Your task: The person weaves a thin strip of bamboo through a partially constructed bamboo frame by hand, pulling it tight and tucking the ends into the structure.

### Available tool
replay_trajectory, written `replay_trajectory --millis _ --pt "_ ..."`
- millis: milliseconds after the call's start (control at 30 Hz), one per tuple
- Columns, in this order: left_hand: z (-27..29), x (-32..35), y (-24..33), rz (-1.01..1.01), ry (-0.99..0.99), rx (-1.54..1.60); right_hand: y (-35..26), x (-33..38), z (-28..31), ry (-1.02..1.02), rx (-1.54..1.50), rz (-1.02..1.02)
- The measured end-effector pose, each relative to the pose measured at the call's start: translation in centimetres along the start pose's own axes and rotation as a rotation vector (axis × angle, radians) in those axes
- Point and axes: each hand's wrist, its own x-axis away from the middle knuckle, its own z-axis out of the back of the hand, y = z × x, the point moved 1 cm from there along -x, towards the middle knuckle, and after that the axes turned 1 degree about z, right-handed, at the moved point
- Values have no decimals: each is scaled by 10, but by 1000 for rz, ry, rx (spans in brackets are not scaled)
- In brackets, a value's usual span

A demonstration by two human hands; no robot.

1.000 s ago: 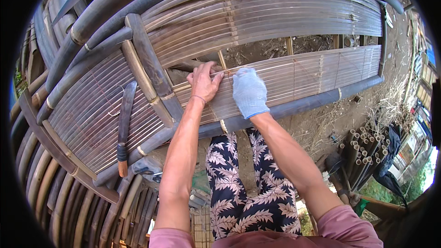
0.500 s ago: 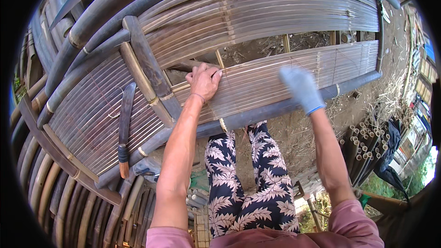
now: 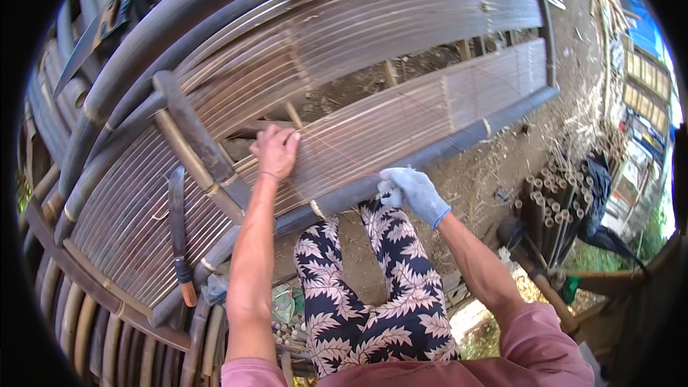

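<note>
Before me lies a long bamboo bench frame with a panel of thin split slats (image 3: 416, 111). My bare left hand (image 3: 276, 150) rests at the panel's inner edge beside a short crossbar (image 3: 293, 115), fingers curled and pinched; what they pinch is hidden. My right hand (image 3: 414, 193), in a grey glove, is closed just over the dark front pole (image 3: 351, 195). A thin reddish cord (image 3: 337, 153) runs across the slats from near my left fingers to the right glove, which grips it. A second slatted panel (image 3: 387, 36) lies beyond a gap.
A long knife with a wooden handle (image 3: 178, 222) lies on the left slatted section (image 3: 129, 215). A handsaw (image 3: 86, 46) rests at the far left among thick bamboo poles (image 3: 143, 50). Bundled bamboo tubes (image 3: 555, 201) stand at the right, beside a dark cloth (image 3: 598, 193).
My right hand has moved from above the slats toward me and left, to the front pole. My left hand keeps its place on the panel edge. The view has shifted and tilted.
</note>
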Motion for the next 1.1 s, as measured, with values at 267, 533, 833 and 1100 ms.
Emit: replay_trajectory --millis 267,533,833,1100 --pt "0 16 87 -269 261 -226 165 155 1 482 188 -1050" --pt "-126 15 259 -645 -183 -474 120 29 68 346 389 -276" --pt "-70 -39 229 -18 472 222 172 104 238 450 -719 -127" --pt "-70 -108 159 249 -364 -62 126 -93 231 588 841 -83"
